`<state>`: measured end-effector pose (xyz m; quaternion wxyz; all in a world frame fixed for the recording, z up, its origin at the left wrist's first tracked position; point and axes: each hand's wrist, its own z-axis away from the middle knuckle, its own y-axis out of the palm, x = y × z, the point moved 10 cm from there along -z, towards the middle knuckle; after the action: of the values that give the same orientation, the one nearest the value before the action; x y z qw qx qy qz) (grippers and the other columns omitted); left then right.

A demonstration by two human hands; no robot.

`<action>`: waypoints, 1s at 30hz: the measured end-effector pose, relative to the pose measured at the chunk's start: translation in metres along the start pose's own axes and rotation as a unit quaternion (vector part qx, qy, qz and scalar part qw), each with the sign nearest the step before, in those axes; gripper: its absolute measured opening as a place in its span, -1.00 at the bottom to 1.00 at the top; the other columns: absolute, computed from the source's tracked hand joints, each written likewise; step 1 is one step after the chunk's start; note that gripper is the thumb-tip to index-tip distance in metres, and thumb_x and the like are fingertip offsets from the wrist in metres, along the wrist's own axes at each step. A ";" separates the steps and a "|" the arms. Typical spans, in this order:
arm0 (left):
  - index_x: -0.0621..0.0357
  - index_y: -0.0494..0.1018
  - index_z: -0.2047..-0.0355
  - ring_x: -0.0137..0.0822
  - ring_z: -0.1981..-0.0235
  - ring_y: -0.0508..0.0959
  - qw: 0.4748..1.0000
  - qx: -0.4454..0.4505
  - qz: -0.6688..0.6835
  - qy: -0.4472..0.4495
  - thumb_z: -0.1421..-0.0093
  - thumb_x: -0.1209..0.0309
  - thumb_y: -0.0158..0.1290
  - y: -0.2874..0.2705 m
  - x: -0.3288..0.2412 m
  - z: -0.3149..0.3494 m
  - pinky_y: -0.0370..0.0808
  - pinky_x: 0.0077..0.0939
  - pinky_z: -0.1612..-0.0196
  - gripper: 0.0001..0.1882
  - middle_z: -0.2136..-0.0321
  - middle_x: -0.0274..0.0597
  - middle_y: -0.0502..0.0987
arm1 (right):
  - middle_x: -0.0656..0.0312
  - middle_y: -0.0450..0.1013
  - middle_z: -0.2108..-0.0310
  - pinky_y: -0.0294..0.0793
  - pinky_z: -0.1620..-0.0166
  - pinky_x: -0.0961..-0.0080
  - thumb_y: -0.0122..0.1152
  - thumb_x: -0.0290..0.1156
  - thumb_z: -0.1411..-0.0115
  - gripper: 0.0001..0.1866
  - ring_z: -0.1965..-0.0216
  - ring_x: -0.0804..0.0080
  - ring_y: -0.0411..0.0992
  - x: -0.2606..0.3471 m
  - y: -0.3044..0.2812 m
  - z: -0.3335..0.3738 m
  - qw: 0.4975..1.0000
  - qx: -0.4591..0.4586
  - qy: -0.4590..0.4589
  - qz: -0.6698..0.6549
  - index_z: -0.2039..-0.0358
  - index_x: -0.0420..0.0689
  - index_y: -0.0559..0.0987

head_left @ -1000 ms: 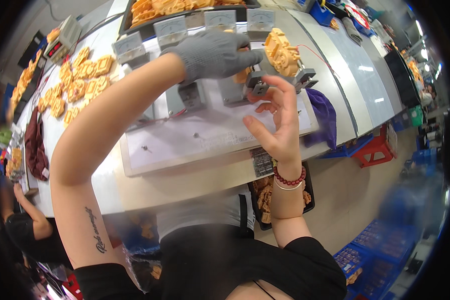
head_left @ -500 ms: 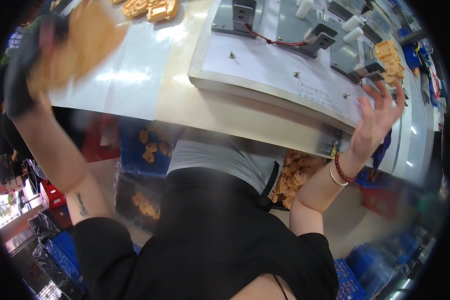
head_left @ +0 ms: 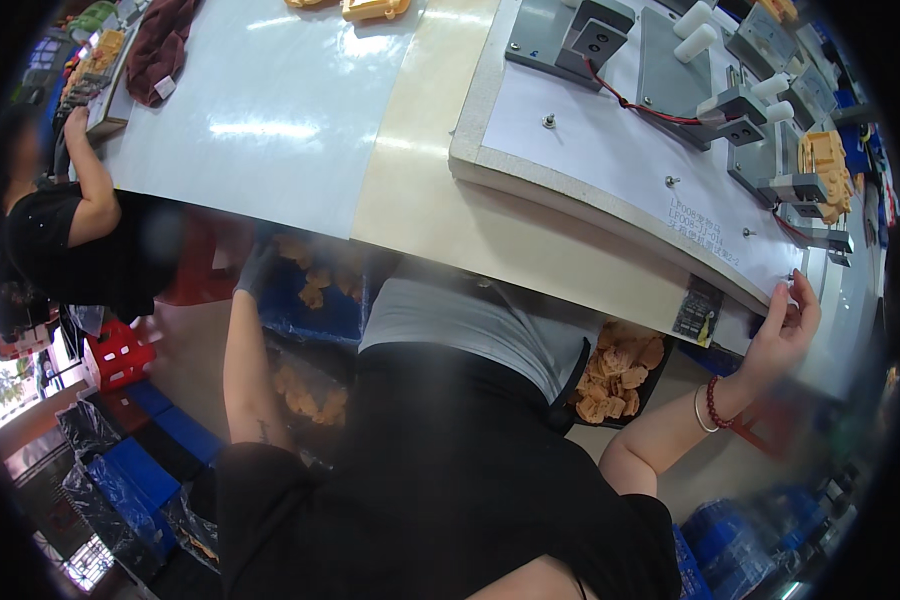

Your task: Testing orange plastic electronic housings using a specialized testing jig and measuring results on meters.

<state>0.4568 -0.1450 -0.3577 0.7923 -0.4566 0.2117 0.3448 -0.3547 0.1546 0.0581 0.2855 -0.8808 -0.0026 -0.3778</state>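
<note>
My left hand (head_left: 256, 270), in a dark glove, is lowered below the table edge at the left side of a blue bin (head_left: 315, 318) holding orange moulded parts (head_left: 312, 290). Its fingers are too dark and blurred to read. My bare right hand (head_left: 792, 325) is at the near right corner of a white test board (head_left: 610, 165). Its thumb and forefinger pinch a small toggle switch (head_left: 792, 278) there; the other fingers are curled. Beyond that hand, an orange moulded part (head_left: 825, 168) sits in a grey clamp fixture (head_left: 798, 190) on the board.
More orange parts (head_left: 375, 8) lie at the table's far edge, near a dark red cloth (head_left: 160, 45). A black bin (head_left: 620, 375) of orange pieces stands under the table on the right. Another person (head_left: 80, 215) works at the far left. Red wires cross the board.
My left hand has dropped from above the table, where it held an orange part, to the blue bin below. My right hand has moved nearer, from the fixture to the board's corner switch.
</note>
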 end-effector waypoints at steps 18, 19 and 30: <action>0.31 0.41 0.34 -0.38 0.39 0.40 0.739 -0.388 0.117 0.539 -0.27 0.47 -0.15 -0.015 -0.489 0.230 0.34 -0.50 0.27 -0.83 0.44 -0.18 0.46 | 0.41 0.30 0.59 0.15 0.47 0.73 0.26 -0.47 -0.14 -0.85 0.55 0.69 0.16 -0.013 -0.002 -0.027 0.993 -0.034 -0.052 0.104 0.48 -0.23 0.49; 0.32 0.39 0.34 -0.33 0.39 0.41 0.721 -0.358 0.053 0.591 -0.25 0.49 -0.15 0.004 -0.510 0.238 0.34 -0.52 0.27 -0.85 0.43 -0.13 0.45 | 0.42 0.28 0.59 0.13 0.47 0.73 0.26 -0.48 -0.14 -0.84 0.55 0.69 0.13 -0.016 0.000 -0.026 0.994 -0.031 -0.053 0.087 0.50 -0.23 0.47; 0.34 0.38 0.46 -0.26 0.41 0.38 0.822 -0.085 0.109 0.553 -0.07 0.48 -0.05 0.115 -0.596 0.247 0.32 -0.48 0.29 -0.87 0.50 -0.11 0.41 | 0.39 0.16 0.66 0.00 0.54 0.68 0.23 -0.48 -0.06 -0.76 0.63 0.67 0.07 -0.002 0.005 -0.021 0.997 -0.033 -0.042 0.055 0.60 -0.16 0.34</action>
<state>-0.0239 -0.1012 0.0853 0.4573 -0.6103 0.6324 0.1357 -0.3694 0.1404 0.0662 0.2767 -0.9036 0.0462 -0.3237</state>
